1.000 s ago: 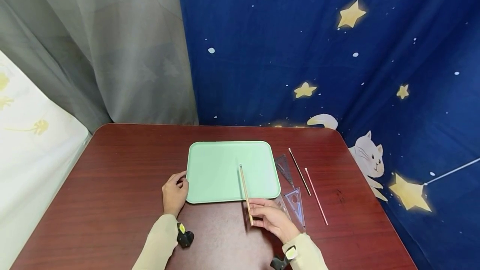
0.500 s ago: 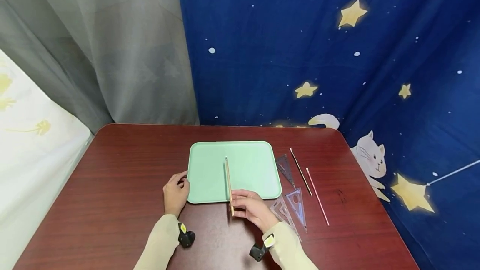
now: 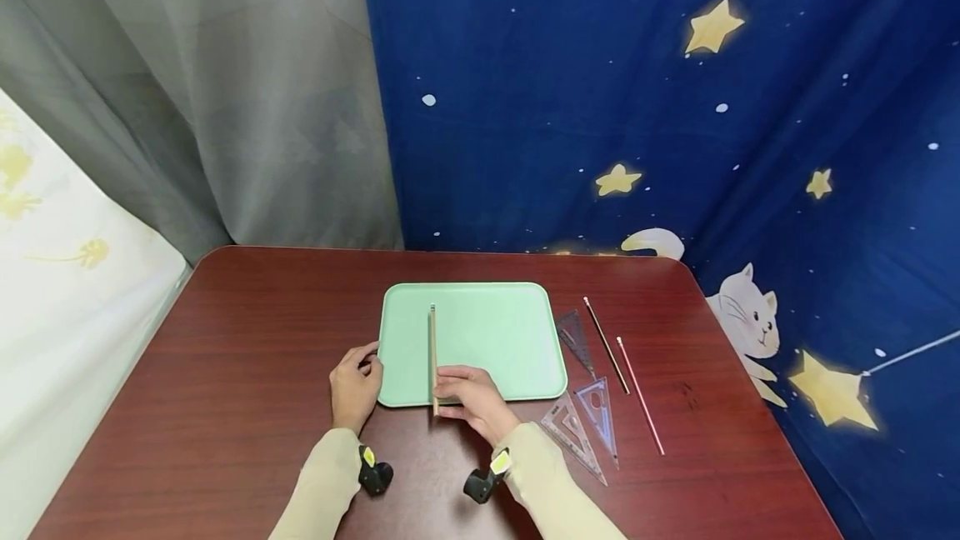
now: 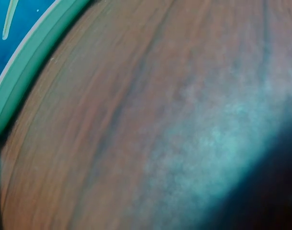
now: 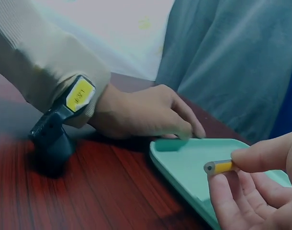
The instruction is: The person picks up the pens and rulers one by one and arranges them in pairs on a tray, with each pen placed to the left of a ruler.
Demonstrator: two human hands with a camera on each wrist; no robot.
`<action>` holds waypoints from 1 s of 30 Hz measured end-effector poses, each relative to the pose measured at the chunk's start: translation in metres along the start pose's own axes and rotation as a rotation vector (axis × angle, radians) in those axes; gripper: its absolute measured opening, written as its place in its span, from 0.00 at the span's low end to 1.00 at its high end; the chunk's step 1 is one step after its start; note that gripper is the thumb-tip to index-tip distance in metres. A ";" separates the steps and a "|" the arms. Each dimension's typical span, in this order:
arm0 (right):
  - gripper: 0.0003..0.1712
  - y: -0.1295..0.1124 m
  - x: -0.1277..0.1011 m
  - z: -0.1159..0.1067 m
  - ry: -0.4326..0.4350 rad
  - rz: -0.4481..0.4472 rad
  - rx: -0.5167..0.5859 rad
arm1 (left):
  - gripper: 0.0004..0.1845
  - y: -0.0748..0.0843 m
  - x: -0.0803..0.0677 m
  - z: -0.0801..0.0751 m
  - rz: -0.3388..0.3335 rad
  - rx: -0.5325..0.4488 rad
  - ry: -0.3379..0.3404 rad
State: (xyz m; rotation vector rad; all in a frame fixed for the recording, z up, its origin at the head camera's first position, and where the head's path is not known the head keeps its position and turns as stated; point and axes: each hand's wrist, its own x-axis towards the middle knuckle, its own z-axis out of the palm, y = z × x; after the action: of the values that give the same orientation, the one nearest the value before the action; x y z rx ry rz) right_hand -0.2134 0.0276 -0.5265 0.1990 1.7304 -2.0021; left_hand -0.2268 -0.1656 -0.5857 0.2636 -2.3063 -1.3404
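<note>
Fingers of the right hand pinched the pencil over the green tray, ready to lay flat, while the left hand held the tray's edge.

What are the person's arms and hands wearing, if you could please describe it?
Both arms wear cream ribbed long sleeves. The left hand and right hand are bare, no gloves. Each wrist carries a small black camera unit with a yellow label bearing dark lettering too small to read.
</note>
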 end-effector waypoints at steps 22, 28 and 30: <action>0.22 -0.005 0.030 0.036 0.068 -0.021 -0.076 | 0.14 -0.003 0.001 0.002 0.013 0.014 0.002; 0.21 -0.004 0.034 0.044 0.112 -0.016 -0.077 | 0.14 -0.002 0.000 0.001 0.014 0.012 0.010; 0.21 -0.003 0.036 0.045 0.125 -0.014 -0.083 | 0.14 -0.001 0.001 0.001 0.020 0.009 0.014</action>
State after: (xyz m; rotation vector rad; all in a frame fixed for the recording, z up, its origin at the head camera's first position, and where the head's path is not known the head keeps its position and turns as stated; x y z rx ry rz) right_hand -0.2375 -0.0248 -0.5304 0.2907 1.8932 -1.9608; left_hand -0.2279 -0.1654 -0.5869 0.2514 -2.2980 -1.3155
